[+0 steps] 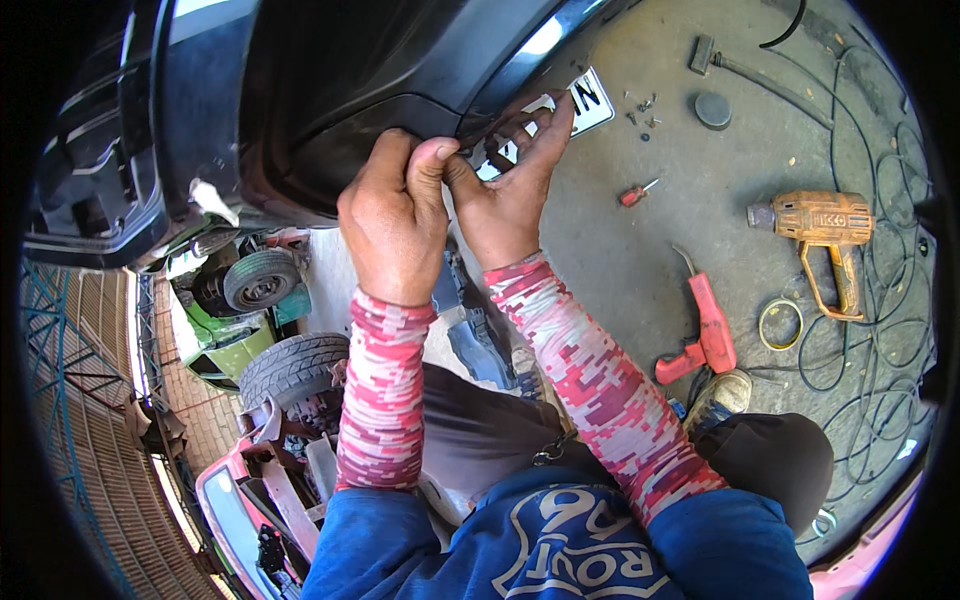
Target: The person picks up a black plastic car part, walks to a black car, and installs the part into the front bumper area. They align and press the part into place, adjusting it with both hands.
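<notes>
A glossy black car bumper (370, 60) fills the top of the view. My left hand (395, 220) is closed at its lower edge, fingers curled against the dark panel and thumb raised. Beside it, my right hand (505, 215) grips the same edge, thumb close to the left thumb and its shaded fingers reaching around the rim. What lies between the thumbs is too small to make out. Behind the right fingers, a white number plate (597, 110) with black characters is partly hidden.
On the concrete floor to the right are a hammer (770, 85), a round dark disc (713, 111), loose screws (645, 105), a screwdriver (638, 193), a yellow heat gun (825, 235), a red soldering gun (703, 330), a tape roll (780, 324) and cables (880, 350). Vehicle parts (270, 280) stand left.
</notes>
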A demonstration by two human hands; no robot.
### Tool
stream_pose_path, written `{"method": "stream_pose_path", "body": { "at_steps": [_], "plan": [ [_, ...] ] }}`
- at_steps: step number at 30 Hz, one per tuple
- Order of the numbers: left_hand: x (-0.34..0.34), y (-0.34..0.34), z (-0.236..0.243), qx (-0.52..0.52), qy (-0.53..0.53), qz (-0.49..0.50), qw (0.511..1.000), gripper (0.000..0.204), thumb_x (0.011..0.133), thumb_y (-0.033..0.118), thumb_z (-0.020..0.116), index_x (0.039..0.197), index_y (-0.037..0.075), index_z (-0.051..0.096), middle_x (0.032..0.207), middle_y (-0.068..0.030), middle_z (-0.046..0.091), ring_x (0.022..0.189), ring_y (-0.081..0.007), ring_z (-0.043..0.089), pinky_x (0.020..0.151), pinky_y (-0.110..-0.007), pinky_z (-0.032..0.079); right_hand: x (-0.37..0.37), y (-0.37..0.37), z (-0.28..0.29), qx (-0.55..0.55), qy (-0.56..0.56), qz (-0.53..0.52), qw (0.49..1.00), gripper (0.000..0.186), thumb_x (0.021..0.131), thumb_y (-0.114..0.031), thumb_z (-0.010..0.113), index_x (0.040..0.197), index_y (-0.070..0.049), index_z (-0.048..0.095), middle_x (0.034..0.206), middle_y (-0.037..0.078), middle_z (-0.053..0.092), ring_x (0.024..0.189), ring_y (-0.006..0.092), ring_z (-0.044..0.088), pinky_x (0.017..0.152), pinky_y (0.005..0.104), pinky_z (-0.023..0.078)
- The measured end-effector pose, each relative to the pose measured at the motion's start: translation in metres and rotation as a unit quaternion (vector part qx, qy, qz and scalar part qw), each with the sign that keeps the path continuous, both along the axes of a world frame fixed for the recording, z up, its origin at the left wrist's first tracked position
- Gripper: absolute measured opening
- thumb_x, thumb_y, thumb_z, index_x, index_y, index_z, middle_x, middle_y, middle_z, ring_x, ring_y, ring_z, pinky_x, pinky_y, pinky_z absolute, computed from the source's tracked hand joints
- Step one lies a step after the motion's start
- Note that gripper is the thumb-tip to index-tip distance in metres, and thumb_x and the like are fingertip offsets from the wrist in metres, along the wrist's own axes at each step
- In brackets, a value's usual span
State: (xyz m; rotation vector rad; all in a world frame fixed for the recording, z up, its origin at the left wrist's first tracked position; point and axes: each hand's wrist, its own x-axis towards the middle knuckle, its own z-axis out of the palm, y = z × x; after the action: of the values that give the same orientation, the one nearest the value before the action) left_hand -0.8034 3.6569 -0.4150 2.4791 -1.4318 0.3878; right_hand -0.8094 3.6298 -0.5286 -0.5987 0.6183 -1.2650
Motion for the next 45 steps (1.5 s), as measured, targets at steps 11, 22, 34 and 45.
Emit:
{"method": "stream_pose_path", "body": {
  "at_steps": [11, 22, 34, 45],
  "plan": [
    [0.001, -0.009, -0.019, -0.349, 0.338, 0.072, 0.871, 0.057, 0.108, 0.046, 0.051, 0.080, -0.001, 0.065, 0.062, -0.0064, 0.061, 0.049, -0.0138, 0.056, 0.048, -0.025, 0.041, -0.004, -0.006, -0.004, 0.045, -0.065, 0.044, 0.996, 0.130, 0.070, -0.010, 0.094, 0.161, -0.005, 0.002, 0.156, 0.028, 0.025, 0.138, 0.0364, 0.038, 0.114, 0.0426, 0.038],
    [0.012, -0.001, -0.013, -0.299, 0.500, 0.033, 0.812, 0.057, 0.106, 0.055, 0.052, 0.077, 0.005, 0.057, 0.058, -0.0010, 0.047, 0.047, -0.0118, 0.040, 0.044, -0.026, 0.031, -0.010, -0.007, 0.001, -0.090, 0.089, -0.167, 0.978, 0.114, 0.074, -0.033, 0.088, 0.158, -0.001, 0.019, 0.155, 0.029, 0.030, 0.145, 0.0442, 0.027, 0.119, 0.0550, 0.019],
    [0.037, 0.013, -0.047, -0.440, 0.654, -0.078, 0.610, 0.055, 0.107, 0.053, 0.044, 0.117, 0.004, 0.064, 0.105, -0.0068, 0.072, 0.096, -0.0200, 0.069, 0.086, -0.035, 0.057, -0.039, -0.052, 0.067, -0.430, 0.211, -0.276, 0.833, 0.040, 0.069, -0.019, 0.082, 0.104, -0.006, 0.068, 0.110, 0.008, 0.062, 0.106, 0.0267, 0.058, 0.096, 0.0452, 0.035],
    [0.060, 0.025, -0.044, -0.333, 0.729, -0.058, 0.596, 0.057, 0.109, 0.054, 0.039, 0.088, 0.007, 0.060, 0.060, -0.0005, 0.049, 0.046, -0.0101, 0.040, 0.043, -0.024, 0.033, -0.014, -0.071, 0.063, -0.502, 0.220, -0.324, 0.771, 0.023, 0.061, -0.016, 0.077, 0.077, -0.013, 0.061, 0.080, 0.002, 0.052, 0.076, 0.0248, 0.053, 0.071, 0.0389, 0.035]
  ]
}}
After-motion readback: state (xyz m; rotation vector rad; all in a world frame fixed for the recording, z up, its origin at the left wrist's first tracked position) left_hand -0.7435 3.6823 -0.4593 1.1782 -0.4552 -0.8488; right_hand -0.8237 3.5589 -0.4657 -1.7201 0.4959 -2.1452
